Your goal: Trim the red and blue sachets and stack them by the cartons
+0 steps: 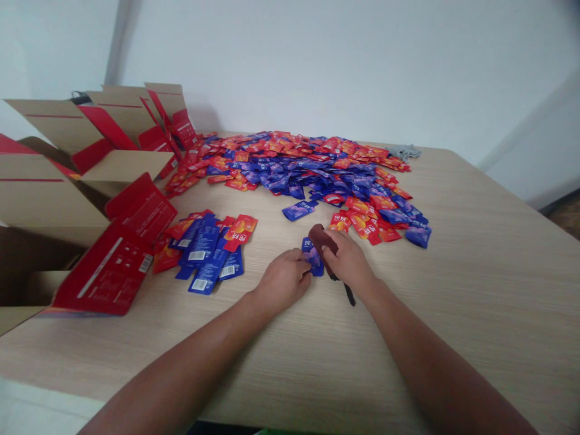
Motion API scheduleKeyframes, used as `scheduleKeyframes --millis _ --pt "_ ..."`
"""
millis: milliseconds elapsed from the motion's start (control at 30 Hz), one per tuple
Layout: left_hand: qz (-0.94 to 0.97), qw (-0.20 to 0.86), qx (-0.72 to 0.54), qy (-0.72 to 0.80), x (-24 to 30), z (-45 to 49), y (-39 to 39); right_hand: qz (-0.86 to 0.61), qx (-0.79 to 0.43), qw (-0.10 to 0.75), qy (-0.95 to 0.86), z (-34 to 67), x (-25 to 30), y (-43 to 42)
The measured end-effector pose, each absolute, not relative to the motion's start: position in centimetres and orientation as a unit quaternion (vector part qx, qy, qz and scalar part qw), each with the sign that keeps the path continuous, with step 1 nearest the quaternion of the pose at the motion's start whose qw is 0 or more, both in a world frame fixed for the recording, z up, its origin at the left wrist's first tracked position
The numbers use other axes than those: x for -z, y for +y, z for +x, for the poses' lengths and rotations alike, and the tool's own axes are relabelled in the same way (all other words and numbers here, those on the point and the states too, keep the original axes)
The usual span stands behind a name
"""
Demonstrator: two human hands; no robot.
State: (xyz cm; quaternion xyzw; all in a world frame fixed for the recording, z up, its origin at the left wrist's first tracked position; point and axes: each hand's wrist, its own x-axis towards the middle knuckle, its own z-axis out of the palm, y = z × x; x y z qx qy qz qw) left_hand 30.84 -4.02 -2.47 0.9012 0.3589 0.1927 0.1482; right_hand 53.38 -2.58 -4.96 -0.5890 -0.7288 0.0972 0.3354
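Observation:
Near the middle of the table, a blue sachet (312, 256) with purple fruit printed on it lies between my hands. My left hand (286, 275) has its fingers curled closed at the sachet's left edge, gripping it there. In my right hand (348, 257) is a folded brown cloth (322, 241), whose lower side rests against the right part of the sachet. From the cloth's lower end a thin black strip (350, 295) sticks out. A small pile of blue and red sachets (202, 244) lies to the left of my left hand.
A wide heap of red and blue sachets (299, 166) spreads along the back of the table (475, 272). One blue sachet (299, 210) lies apart before it. Several open red cardboard boxes (115, 269) stand at the left. Crumpled grey cloth (405, 152) lies at the back right.

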Motion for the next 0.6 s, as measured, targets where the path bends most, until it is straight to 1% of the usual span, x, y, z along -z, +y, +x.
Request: scheduleKeyframes --millis 133,400,500,600 --pt "0.901 0.149 -0.195 0.357 2.5 30.9 -4.0 -0.588 -0.093 0.326 -0.735 53.3 4.6 -2.8" --pt "0.890 0.161 -0.211 0.372 2.7 31.0 -4.1 -0.501 -0.148 0.312 -0.793 52.2 3.5 -3.8" --pt "0.889 0.158 -0.198 0.382 2.5 31.0 -4.2 -0.505 -0.144 0.323 -0.787 52.3 3.9 -3.5" --pt "0.891 0.144 -0.185 0.389 2.3 31.1 -4.3 -0.540 -0.133 0.335 -0.761 52.8 4.6 -2.9"
